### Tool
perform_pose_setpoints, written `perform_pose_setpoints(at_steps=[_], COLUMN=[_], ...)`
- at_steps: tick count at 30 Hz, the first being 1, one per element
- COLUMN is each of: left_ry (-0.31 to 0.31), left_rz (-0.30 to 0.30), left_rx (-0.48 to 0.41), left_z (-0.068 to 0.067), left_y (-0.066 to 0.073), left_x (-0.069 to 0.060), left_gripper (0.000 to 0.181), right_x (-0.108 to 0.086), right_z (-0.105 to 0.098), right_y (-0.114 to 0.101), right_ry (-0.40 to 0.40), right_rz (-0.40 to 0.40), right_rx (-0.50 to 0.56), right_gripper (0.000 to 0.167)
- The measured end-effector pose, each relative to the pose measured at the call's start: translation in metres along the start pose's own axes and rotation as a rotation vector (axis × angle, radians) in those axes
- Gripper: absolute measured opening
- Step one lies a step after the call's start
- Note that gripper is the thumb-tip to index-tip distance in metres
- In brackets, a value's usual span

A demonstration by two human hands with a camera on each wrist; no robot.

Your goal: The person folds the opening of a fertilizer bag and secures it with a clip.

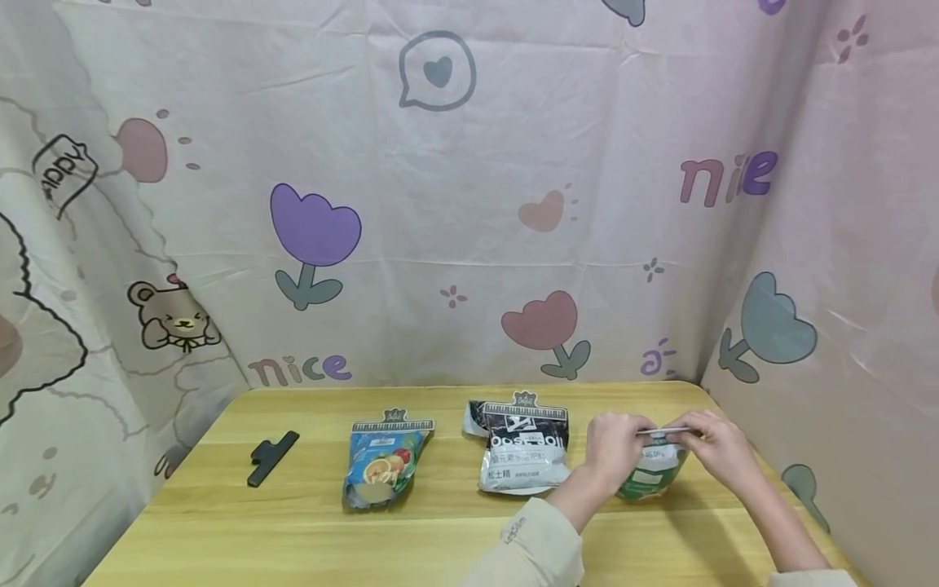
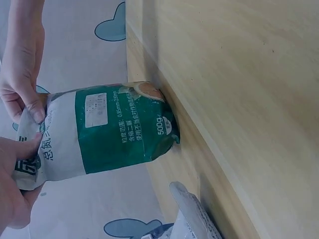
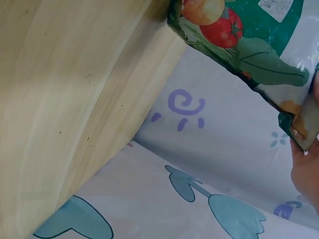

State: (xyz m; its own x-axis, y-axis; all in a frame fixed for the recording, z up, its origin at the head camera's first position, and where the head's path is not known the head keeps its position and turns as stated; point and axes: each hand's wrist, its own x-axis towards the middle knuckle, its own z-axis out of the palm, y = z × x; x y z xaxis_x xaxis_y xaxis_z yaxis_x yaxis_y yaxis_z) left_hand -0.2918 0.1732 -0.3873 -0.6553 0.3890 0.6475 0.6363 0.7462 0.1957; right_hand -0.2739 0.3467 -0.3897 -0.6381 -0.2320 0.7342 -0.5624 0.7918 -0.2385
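Toward the right of the table, both hands pinch the top of a green and white plastic bag (image 1: pixel 650 479) marked 500g. My left hand (image 1: pixel 614 447) grips the top at its left side, and my right hand (image 1: pixel 717 444) holds the right side. The top edge looks folded over into a flat strip between them. In the left wrist view the bag (image 2: pixel 119 129) hangs between the left hand (image 2: pixel 15 184) and the right hand (image 2: pixel 21 82), its bottom close to or touching the table. Fruit and vegetable prints show on the bag (image 3: pixel 279 50) in the right wrist view.
A black and white bag (image 1: pixel 524 456) and a blue fruit-printed bag (image 1: pixel 381 469) stand left of the hands, each with a clip along its top. A loose black clip (image 1: pixel 273 459) lies at the table's left. Patterned cloth (image 1: pixel 440 204) surrounds the wooden table (image 1: pixel 293 546).
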Motion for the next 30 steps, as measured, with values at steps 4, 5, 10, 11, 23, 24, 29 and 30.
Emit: perform_pose_setpoints(at_steps=[4,5,10,11,23,24,29,30], left_ry=[-0.006,-0.018,-0.096,-0.101,-0.085,-0.089,-0.13,-0.136], left_rz=[0.002,-0.002,-0.073,-0.086,-0.243,-0.251,-0.284,-0.285], left_rx=[-0.007,-0.017,-0.232,-0.284,-0.499,-0.504,-0.558,-0.564], left_z=[0.001,0.001,0.004,0.004,0.01,0.009,0.006,0.005], left_y=[-0.003,-0.004,-0.015,-0.017,-0.021,-0.021,-0.021,-0.021], left_x=[-0.001,-0.001,-0.002,-0.003,-0.009,-0.009,-0.009,-0.009], left_gripper=[0.014,0.014,0.019,0.02,0.018,0.018,0.02,0.02], right_x=[-0.002,-0.003,-0.01,-0.011,-0.032,-0.031,-0.026,-0.026], right_z=[0.0,0.0,-0.003,-0.004,0.015,0.015,0.007,0.006], right_y=[0.003,0.005,0.017,0.019,0.052,0.051,0.031,0.031], right_ry=[0.006,0.011,0.007,-0.003,0.008,0.01,0.028,0.032], right_rz=[0.004,0.008,0.147,0.188,0.325,0.33,0.393,0.399], right_rx=[0.018,0.024,0.144,0.185,0.86,0.862,0.785,0.78], right_gripper=[0.03,0.03,0.024,0.021,0.016,0.017,0.017,0.016])
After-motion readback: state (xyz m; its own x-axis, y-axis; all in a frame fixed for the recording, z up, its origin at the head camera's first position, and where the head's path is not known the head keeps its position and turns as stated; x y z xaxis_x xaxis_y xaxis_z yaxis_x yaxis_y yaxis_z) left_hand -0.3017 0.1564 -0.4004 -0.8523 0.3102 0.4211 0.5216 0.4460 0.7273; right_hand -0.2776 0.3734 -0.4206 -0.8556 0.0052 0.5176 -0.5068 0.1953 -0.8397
